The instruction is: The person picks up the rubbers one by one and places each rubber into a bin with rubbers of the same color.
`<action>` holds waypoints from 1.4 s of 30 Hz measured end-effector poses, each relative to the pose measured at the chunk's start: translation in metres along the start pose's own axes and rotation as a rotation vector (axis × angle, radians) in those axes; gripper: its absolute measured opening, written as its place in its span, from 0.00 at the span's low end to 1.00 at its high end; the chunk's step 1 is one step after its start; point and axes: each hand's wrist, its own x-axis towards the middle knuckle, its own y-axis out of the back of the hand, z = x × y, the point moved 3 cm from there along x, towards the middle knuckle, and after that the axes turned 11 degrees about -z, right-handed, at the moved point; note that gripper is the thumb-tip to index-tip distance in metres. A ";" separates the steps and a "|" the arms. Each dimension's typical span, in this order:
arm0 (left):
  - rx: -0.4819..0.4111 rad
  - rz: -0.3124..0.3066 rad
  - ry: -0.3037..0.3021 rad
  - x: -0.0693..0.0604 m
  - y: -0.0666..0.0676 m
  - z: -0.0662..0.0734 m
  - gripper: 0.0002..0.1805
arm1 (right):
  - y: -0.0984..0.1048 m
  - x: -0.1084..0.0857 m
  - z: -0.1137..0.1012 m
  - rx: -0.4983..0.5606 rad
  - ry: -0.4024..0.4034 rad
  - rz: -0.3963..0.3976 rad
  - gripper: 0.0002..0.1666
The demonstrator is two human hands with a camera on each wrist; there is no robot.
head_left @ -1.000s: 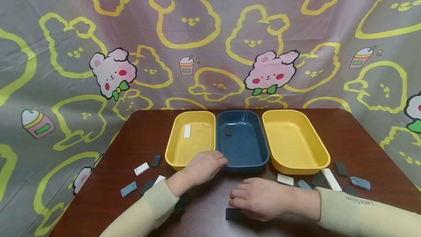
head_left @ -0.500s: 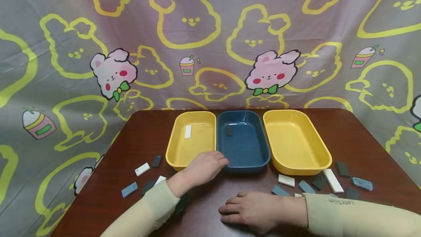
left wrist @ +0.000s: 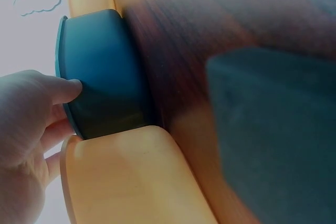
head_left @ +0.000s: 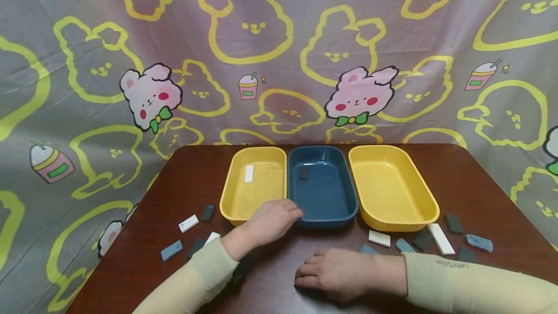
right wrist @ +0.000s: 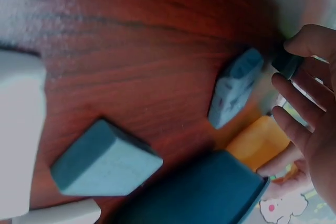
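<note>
My left hand (head_left: 272,222) grips the near rim of the blue bin (left wrist: 105,66), thumb outside and fingers over the inner side. A black eraser (right wrist: 287,62) is pinched between the thumb and fingers of my right hand (right wrist: 315,93), low over the table; in the head view that hand (head_left: 335,273) hides it. Inside the blue bin lies one dark eraser (head_left: 303,173). The left yellow bin (head_left: 226,202) holds a white eraser (head_left: 249,174). A large dark eraser (left wrist: 278,135) shows close up in the left wrist view, beneath my forearm.
Right of the blue bin stands another yellow bin (head_left: 388,193). Loose white, blue and dark erasers lie on both sides, among them a blue one (head_left: 172,251) at left and a long white one (head_left: 441,239) at right. A patterned curtain (head_left: 279,52) hangs behind the table.
The black eraser seen beside my right hand a second ago is now in its fingers. That hand shifted left, then slightly back right. My left hand stays on the rim.
</note>
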 end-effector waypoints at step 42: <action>0.010 -0.017 0.018 0.001 0.002 0.002 0.06 | 0.077 -0.060 0.172 0.154 -0.788 0.081 0.32</action>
